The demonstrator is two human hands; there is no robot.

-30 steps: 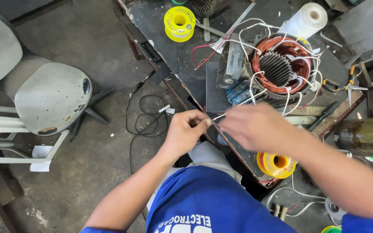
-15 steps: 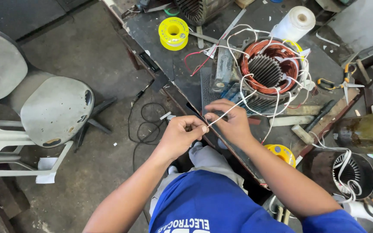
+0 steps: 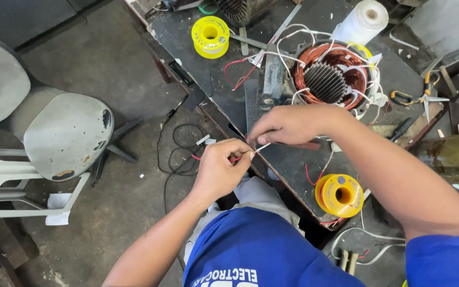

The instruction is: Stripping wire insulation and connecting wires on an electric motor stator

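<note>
My left hand (image 3: 223, 169) pinches the end of a thin red wire (image 3: 235, 158) where a short white sleeve (image 3: 262, 148) sticks out. My right hand (image 3: 288, 125) sits just above it, fingertips closed on the other end of that white sleeve. Both hands hover over the near edge of a dark metal workbench (image 3: 187, 37). Behind my right hand stands a motor stator (image 3: 328, 79) with copper windings and several white and red leads coming out of it.
A yellow wire spool (image 3: 210, 36) lies at the bench's far left, an orange-yellow spool (image 3: 340, 194) at the near edge. A white roll (image 3: 362, 20) stands behind the stator, pliers (image 3: 418, 96) to its right. Plastic chairs (image 3: 65, 135) stand left. A black cable (image 3: 179, 154) loops on the floor.
My right hand has drawn back from the right and closed in on my left hand. The two now meet at the wire end, and the view has shifted slightly.
</note>
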